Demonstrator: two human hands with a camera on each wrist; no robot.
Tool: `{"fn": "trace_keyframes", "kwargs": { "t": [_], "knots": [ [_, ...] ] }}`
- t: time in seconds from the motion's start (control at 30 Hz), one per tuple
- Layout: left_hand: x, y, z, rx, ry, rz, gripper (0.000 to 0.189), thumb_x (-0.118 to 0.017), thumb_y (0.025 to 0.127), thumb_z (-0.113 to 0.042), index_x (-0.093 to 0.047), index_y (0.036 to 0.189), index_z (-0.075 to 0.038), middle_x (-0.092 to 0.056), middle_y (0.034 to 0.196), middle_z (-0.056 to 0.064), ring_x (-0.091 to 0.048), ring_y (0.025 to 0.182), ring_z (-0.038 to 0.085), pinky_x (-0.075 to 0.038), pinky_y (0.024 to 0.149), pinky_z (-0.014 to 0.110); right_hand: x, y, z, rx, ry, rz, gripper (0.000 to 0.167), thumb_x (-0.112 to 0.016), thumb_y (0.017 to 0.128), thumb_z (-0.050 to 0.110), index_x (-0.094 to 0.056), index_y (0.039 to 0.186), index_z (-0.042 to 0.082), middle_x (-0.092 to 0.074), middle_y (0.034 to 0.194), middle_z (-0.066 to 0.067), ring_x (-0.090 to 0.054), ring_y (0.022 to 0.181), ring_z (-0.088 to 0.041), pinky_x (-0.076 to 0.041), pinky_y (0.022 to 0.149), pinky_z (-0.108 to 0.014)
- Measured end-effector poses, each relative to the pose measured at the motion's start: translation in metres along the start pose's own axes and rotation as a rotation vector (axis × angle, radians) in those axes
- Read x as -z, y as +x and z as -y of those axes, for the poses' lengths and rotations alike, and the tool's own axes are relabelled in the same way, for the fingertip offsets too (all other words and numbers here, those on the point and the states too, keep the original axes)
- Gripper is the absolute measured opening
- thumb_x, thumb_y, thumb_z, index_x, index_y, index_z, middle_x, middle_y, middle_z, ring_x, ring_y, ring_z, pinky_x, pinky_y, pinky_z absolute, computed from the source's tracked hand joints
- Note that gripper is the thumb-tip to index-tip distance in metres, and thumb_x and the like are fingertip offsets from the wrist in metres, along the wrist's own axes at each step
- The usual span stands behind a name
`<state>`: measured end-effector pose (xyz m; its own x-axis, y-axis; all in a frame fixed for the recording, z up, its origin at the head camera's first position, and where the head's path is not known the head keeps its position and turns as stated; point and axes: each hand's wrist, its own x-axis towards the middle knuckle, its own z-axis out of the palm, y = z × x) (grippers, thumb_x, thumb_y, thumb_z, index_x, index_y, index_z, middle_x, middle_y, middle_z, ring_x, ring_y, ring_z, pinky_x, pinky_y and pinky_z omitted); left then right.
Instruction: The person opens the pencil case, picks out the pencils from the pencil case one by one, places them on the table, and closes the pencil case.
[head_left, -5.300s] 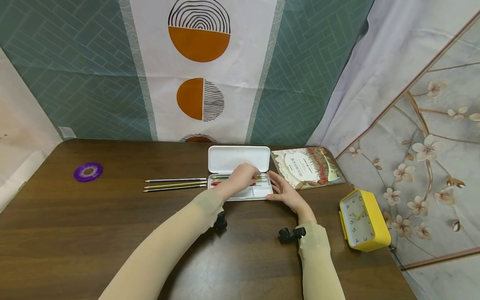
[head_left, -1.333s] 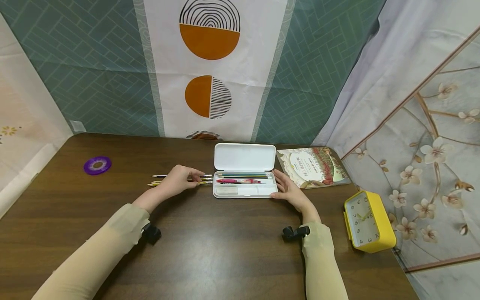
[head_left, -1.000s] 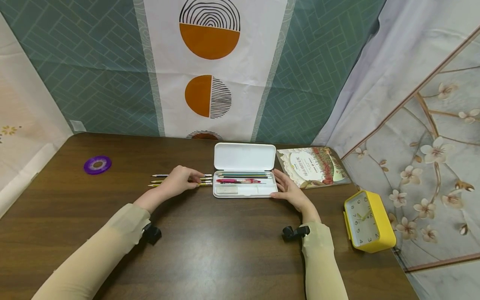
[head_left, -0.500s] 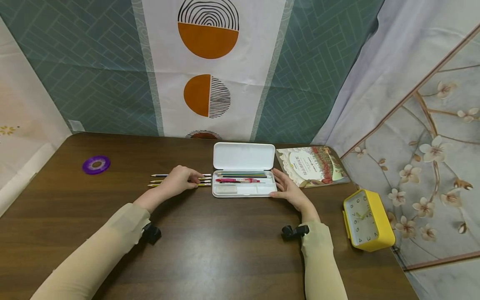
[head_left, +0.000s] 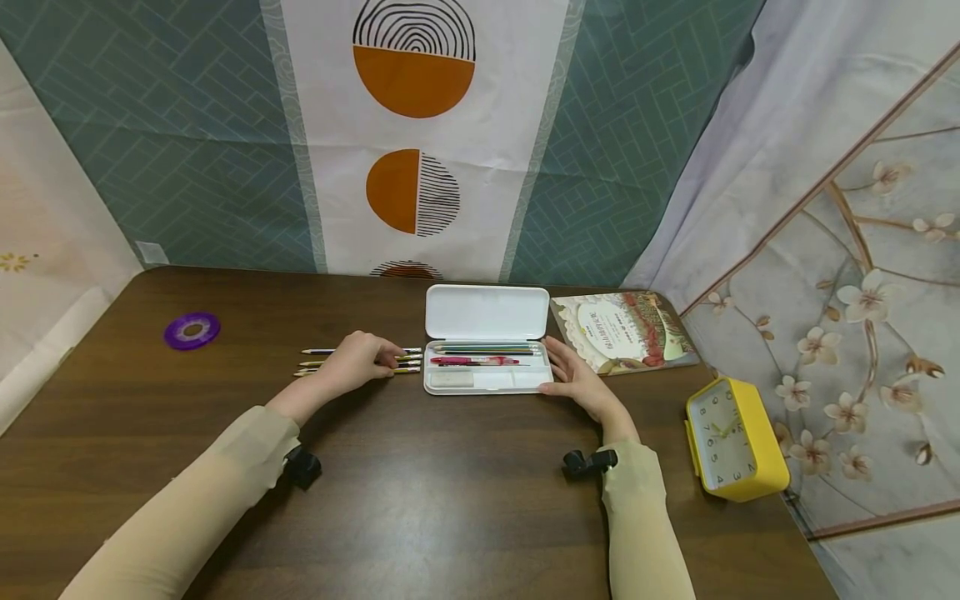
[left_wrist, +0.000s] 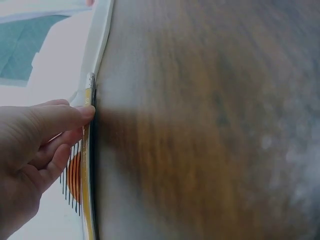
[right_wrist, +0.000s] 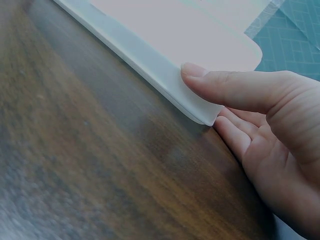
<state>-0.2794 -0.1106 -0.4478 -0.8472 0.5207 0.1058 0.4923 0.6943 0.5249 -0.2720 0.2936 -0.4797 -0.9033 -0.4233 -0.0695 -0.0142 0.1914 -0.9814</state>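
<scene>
The left hand [head_left: 357, 360] pinches at least 1 of 3 pencils [head_left: 313, 362] near the eraser end, beside the open white pencil case [head_left: 486, 312] on the desk [head_left: 450, 500]. The right hand [head_left: 582, 385] grips the case's right end, thumb over the rim. Inside lie more pencils [head_left: 487, 350], a red pen [head_left: 474, 361] and, near left, a pale eraser [head_left: 452, 379].

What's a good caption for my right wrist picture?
The right-hand grip holds a corner of an open white rectangular pencil case on a brown wood-grained table.
</scene>
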Motion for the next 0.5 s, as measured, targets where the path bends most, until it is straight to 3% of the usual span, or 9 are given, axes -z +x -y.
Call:
{"fn": "trace_keyframes", "kwargs": {
  "t": [0.27,0.5],
  "knots": [
    [-0.0007,0.0006,-0.0020,-0.026,0.012,0.010,0.026,-0.075,0.081,0.001,-0.074,0.106,0.000,-0.075,0.082,0.004,-0.071,0.077,0.016,-0.056,0.072,0.036,0.0002,0.0004,-0.0004,0.002,0.010,-0.001,0.093,-0.069,0.085,-0.006,-0.010,0.157,0.003,-0.011,0.164,-0.015,-0.011,0.152,-0.030,-0.017,0.120,-0.045],
    [0.0011,0.0025,-0.0016,-0.037,0.001,0.010,0.028,-0.076,0.080,0.001,-0.074,0.107,0.001,-0.075,0.084,0.006,-0.072,0.078,0.018,-0.058,0.073,0.037,0.0007,0.0008,-0.0001,-0.010,0.002,0.001,0.094,-0.070,0.085,-0.004,-0.010,0.157,0.005,-0.011,0.164,-0.013,-0.013,0.151,-0.030,-0.029,0.116,-0.029]
  ]
}}
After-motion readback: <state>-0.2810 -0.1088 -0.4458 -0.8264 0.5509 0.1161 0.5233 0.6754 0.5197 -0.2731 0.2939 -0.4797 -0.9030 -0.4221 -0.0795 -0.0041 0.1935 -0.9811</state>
